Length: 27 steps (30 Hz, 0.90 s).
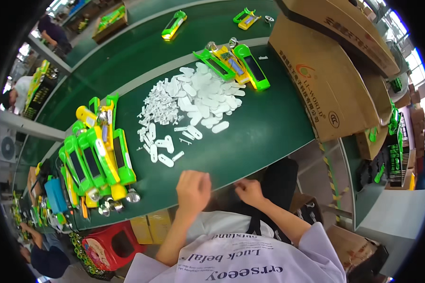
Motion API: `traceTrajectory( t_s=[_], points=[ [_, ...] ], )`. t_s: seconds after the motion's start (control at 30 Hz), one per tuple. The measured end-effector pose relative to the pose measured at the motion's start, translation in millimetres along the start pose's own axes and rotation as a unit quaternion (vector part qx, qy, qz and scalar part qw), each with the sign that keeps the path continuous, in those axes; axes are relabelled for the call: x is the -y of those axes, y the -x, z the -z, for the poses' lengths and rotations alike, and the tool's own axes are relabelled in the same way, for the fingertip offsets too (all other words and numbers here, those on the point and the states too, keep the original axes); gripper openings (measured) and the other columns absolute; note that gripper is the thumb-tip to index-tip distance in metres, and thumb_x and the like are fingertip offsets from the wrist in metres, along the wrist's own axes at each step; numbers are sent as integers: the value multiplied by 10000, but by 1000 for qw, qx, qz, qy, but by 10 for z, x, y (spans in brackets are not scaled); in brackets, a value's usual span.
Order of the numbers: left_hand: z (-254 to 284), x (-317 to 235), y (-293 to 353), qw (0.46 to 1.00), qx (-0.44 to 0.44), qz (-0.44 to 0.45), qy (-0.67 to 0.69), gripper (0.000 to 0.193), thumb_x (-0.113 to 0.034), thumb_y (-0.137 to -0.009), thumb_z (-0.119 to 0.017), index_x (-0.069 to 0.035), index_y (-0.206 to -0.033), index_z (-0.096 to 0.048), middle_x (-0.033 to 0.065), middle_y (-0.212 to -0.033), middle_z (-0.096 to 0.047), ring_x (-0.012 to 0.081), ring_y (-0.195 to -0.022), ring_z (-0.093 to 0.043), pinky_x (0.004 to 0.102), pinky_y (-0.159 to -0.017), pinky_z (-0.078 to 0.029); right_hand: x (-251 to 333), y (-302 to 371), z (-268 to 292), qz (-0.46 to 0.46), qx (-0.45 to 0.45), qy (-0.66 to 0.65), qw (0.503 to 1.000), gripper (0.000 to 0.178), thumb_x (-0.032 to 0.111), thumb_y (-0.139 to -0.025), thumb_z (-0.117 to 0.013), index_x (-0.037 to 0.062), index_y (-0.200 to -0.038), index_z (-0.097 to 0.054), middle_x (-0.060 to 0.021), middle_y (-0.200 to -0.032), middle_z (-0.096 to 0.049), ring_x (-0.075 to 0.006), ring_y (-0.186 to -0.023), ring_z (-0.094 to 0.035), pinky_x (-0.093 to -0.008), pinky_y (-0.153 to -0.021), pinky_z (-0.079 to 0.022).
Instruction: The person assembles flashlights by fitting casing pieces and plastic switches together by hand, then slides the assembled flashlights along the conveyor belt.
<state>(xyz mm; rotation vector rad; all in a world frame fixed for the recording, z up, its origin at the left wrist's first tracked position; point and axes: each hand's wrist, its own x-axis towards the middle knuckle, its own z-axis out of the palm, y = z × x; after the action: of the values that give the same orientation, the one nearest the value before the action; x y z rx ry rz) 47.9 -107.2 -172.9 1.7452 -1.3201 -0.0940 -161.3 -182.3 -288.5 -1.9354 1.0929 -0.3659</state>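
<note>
My left hand (192, 188) is curled at the near edge of the green table (264, 127), fingers closed, with nothing visible in it. My right hand (249, 191) sits just off the table edge, fingers pinched together; what it holds, if anything, is too small to tell. A heap of small white plastic parts (198, 96) lies in the middle of the table, with several loose white oval pieces (163, 151) scattered closer to my hands.
A cluster of green and yellow flashlight bodies (97, 158) lies at my left, another group (233, 63) at the far side. Large cardboard boxes (321, 75) stand at the right. A red stool (111, 245) sits under the table. Other people work at the far left.
</note>
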Motion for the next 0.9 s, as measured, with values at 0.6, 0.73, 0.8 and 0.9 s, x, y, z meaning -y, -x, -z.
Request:
traceTrajectory(
  t_s=[0.6, 0.73, 0.8, 0.9],
  points=[
    [498, 500, -3123, 990, -102, 45, -88, 208, -225, -853, -675, -19, -884, -664, 150, -810, -703, 314, -769, -684, 398, -712, -522, 1019, -887, 1212, 78, -181, -17, 980, 251, 135, -851, -650, 84, -1095, -622, -106, -618, -602, -291, -586, -611, -395, -571, -470],
    [-77, 1365, -4499, 972, -21, 109, -206, 520, -411, -814, -702, 22, -1083, -597, 211, -1021, -686, 345, -965, -661, 424, -832, -518, 925, -921, 1172, 46, -123, 58, 990, 319, 214, -853, -653, 111, -1152, -604, -78, -631, -623, -305, -630, -643, -425, -603, -502],
    [-349, 1817, -4926, 957, 19, 149, -247, 677, -494, -789, -710, 52, -1160, -562, 236, -1089, -668, 357, -1028, -645, 427, -876, -514, 933, -975, 1168, 70, -132, 68, 986, 303, 154, -824, -679, 93, -1116, -625, -29, -588, -591, -261, -546, -614, -392, -542, -468],
    [-633, 2274, -5521, 912, 95, 210, -338, 1086, -702, -632, -733, 143, -1270, -486, 275, -1169, -636, 354, -1121, -624, 416, -963, -491, 925, -1140, 1190, 65, -124, 72, 988, 308, 137, -803, -700, 83, -1099, -637, -12, -575, -585, -216, -502, -597, -350, -511, -459]
  ],
)
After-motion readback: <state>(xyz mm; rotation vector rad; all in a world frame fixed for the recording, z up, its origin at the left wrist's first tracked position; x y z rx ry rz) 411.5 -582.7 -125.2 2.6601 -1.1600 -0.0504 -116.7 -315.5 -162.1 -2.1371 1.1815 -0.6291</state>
